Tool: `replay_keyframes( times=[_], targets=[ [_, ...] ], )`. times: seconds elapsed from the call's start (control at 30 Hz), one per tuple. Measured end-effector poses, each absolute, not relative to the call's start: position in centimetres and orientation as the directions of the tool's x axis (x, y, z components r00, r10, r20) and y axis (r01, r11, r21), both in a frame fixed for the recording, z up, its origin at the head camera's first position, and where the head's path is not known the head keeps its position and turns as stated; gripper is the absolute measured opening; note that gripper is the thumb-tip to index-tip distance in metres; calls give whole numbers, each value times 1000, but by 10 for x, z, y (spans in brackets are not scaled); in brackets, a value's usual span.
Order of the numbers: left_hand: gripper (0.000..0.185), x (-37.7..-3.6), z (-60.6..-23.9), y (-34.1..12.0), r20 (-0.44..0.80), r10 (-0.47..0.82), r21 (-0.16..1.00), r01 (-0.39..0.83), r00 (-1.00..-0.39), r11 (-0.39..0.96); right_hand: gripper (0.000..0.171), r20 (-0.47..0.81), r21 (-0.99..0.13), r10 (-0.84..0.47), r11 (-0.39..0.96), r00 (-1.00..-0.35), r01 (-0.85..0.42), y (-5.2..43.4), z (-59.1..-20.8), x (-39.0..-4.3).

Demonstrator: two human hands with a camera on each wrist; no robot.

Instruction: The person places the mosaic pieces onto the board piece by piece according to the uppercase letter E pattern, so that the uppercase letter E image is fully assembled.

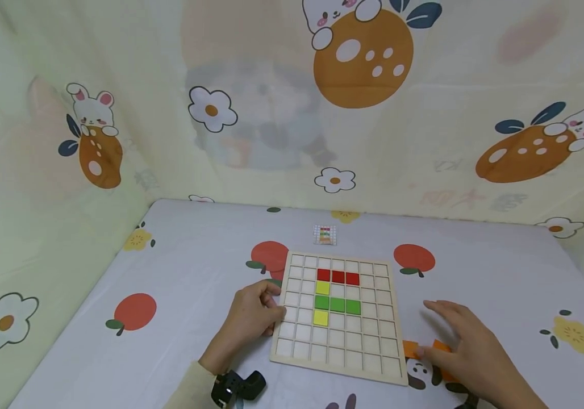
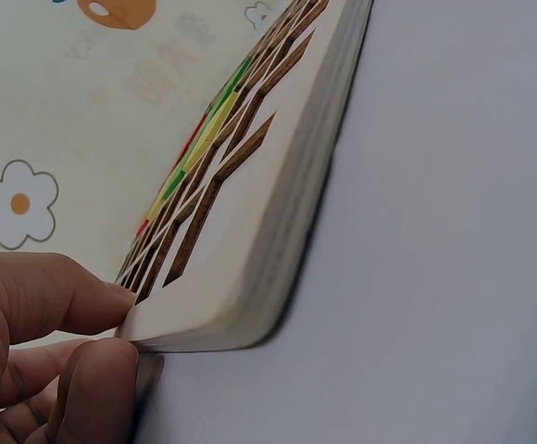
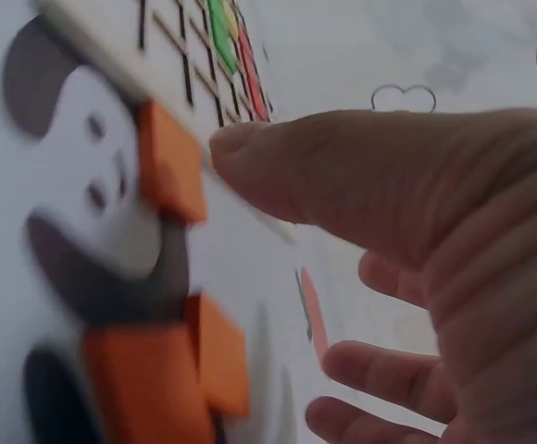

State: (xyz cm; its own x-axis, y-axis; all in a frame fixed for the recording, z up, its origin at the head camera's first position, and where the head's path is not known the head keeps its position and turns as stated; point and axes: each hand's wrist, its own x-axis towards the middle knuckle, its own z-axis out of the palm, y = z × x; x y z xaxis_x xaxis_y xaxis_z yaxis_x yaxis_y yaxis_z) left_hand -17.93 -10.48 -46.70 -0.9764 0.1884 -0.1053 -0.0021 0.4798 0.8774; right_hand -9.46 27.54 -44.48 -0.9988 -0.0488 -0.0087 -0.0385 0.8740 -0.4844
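Observation:
A wooden grid board (image 1: 339, 341) with white cells lies at the middle of the cloth. Set in it are a row of three red tiles (image 1: 338, 277), a yellow tile (image 1: 322, 288), a row of three green tiles (image 1: 337, 305) and a second yellow tile (image 1: 321, 317). My left hand (image 1: 252, 311) pinches the board's left edge between thumb and finger. Beyond the board's lower right corner, my right hand (image 1: 481, 355) hovers with fingers spread. Its thumb is near an orange tile (image 3: 171, 162); more orange tiles (image 3: 148, 384) lie below it.
A small pattern card (image 1: 325, 234) lies behind the board, showing coloured rows. The cloth (image 1: 190, 272) is printed with fruit, flowers and a panda. A patterned curtain (image 1: 271, 142) encloses the back and sides. On the left wrist sits a black device (image 1: 238, 388).

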Motion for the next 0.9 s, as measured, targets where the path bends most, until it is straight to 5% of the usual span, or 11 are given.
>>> replay_keyframes(
  times=[0.3, 0.9],
  targets=[
    [31, -178, -465, -106, -101, 195, 878, 5, -976, 478, 89, -99, -432, -25, 902, -995, 20, 291, -451, -83],
    [32, -179, -468, -105, -102, 197, 880, 3, -975, 475, 49, -251, -426, 70, 888, -965, 175, 284, -449, -86]
  ],
)
